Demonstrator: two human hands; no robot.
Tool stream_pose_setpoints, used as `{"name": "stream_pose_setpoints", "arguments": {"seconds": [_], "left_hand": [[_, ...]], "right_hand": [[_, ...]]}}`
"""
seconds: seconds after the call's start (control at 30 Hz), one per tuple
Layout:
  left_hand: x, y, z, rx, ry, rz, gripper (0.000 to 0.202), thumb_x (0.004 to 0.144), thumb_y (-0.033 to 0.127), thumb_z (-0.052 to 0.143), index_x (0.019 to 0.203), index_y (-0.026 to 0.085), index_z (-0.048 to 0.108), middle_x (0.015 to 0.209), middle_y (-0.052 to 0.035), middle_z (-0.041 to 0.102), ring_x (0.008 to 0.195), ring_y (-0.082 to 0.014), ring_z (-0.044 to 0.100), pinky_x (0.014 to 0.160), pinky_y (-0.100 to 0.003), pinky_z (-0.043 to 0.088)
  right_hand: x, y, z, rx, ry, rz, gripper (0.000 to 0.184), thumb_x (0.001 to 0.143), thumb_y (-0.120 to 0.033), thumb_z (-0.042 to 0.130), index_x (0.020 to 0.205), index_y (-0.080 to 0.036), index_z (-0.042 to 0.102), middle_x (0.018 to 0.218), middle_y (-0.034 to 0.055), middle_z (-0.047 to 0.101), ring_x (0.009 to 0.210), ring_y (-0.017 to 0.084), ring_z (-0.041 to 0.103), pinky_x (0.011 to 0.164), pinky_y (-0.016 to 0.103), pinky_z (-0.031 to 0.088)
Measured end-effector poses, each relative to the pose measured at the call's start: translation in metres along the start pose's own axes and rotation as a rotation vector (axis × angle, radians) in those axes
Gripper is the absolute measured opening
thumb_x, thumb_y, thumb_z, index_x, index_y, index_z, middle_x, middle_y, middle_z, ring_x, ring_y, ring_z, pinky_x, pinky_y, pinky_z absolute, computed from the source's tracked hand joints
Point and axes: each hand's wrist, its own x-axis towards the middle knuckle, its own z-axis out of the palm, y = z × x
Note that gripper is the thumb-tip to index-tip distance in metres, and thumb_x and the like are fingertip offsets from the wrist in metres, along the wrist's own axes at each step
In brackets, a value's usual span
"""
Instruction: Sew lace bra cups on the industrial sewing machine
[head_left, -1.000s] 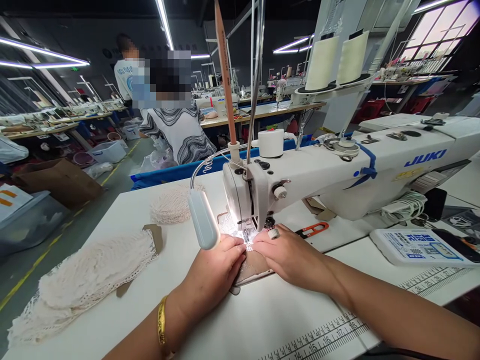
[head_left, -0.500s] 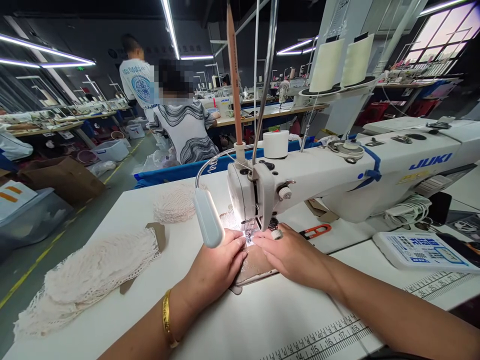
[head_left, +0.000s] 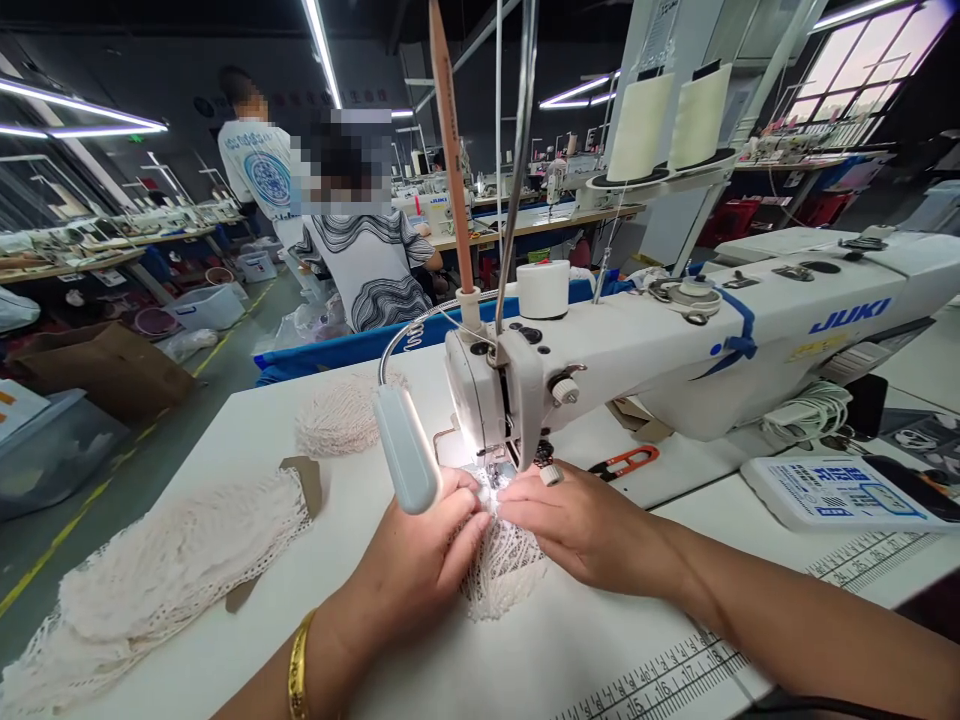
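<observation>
A piece of off-white lace [head_left: 501,575] lies in front of the needle of a white JUKI sewing machine [head_left: 637,350], spread toward me under the lit presser foot [head_left: 493,470]. My left hand [head_left: 431,540] pinches the lace at its left edge with thumb and fingertips, just below the lamp. From the other side, my right hand [head_left: 581,520] presses and grips it with bent fingers, close to the needle. The two sets of fingertips almost meet. What lies directly beneath them is hidden.
A grey lamp [head_left: 406,450] hangs close above my left hand. Lace stacks [head_left: 180,560] lie at the left, with another pile [head_left: 341,412] behind. Orange-handled snips [head_left: 626,462] and a white box [head_left: 832,492] are at the right. A co-worker [head_left: 367,250] sits beyond the table.
Lace now lies in front of the needle, where a tan flat surface showed before. Both hands have shifted slightly toward me, and my view has turned a little.
</observation>
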Motion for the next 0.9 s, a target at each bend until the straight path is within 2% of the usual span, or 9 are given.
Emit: {"name": "stream_pose_setpoints", "arguments": {"seconds": [0.07,0.17,0.23,0.37,0.53,0.83,0.9], "left_hand": [[-0.001,-0.003,0.003,0.0,-0.039,-0.032,0.028,0.107,0.02,0.041,0.098,0.021,0.068,0.095,-0.006,0.067,0.086,-0.0226,0.06,0.074,-0.037,0.048],[-0.004,-0.004,0.009,0.06,-0.069,-0.014,0.03,0.106,0.017,0.042,0.099,0.022,0.071,0.085,-0.0047,0.062,0.076,-0.0224,0.055,0.066,-0.036,0.045],[-0.005,-0.001,0.011,0.083,-0.044,0.026,0.025,0.106,0.018,0.047,0.102,0.022,0.071,0.092,-0.0063,0.065,0.082,-0.0236,0.057,0.069,-0.036,0.047],[-0.006,0.007,0.014,0.056,-0.009,0.103,0.018,0.104,0.014,0.054,0.106,0.021,0.07,0.113,-0.0077,0.073,0.099,-0.0253,0.063,0.078,-0.037,0.053],[-0.006,0.01,0.016,0.089,0.001,0.129,0.02,0.104,0.012,0.052,0.104,0.02,0.071,0.109,-0.0065,0.077,0.091,-0.024,0.065,0.076,-0.037,0.056],[-0.005,0.003,0.017,0.127,-0.005,0.081,0.021,0.107,0.016,0.05,0.11,0.02,0.071,0.114,-0.0083,0.077,0.096,-0.0254,0.067,0.074,-0.036,0.056],[-0.003,0.001,0.016,0.13,-0.01,0.069,0.021,0.107,0.016,0.05,0.11,0.02,0.07,0.115,-0.008,0.076,0.098,-0.0255,0.067,0.077,-0.037,0.056]], "right_hand": [[0.0,0.002,0.003,-0.017,-0.033,-0.024,0.023,0.089,0.0,0.051,0.086,-0.021,0.06,0.093,0.0043,0.068,0.087,0.022,0.053,0.082,0.035,0.042],[-0.002,0.006,0.005,-0.08,-0.067,0.002,0.025,0.082,0.004,0.052,0.077,-0.02,0.053,0.083,0.002,0.065,0.08,0.021,0.046,0.075,0.035,0.037],[-0.004,0.008,0.004,-0.119,-0.069,0.035,0.023,0.081,0.003,0.053,0.077,-0.02,0.052,0.08,0.0018,0.062,0.078,0.02,0.043,0.072,0.035,0.033],[-0.004,0.007,-0.001,-0.134,-0.081,0.036,0.02,0.088,0.0,0.054,0.082,-0.02,0.056,0.083,0.0014,0.063,0.081,0.02,0.042,0.075,0.035,0.031],[-0.003,0.005,-0.002,-0.12,-0.098,0.042,0.019,0.092,-0.002,0.057,0.083,-0.019,0.058,0.092,0.0012,0.068,0.084,0.02,0.044,0.078,0.036,0.031],[-0.003,0.005,0.001,-0.126,-0.057,0.114,0.023,0.092,0.0,0.051,0.084,-0.02,0.059,0.091,0.0044,0.067,0.086,0.023,0.047,0.076,0.036,0.034],[-0.003,0.006,0.002,-0.13,-0.049,0.133,0.023,0.091,0.0,0.051,0.084,-0.02,0.06,0.091,0.0046,0.067,0.086,0.023,0.047,0.075,0.035,0.034]]}}
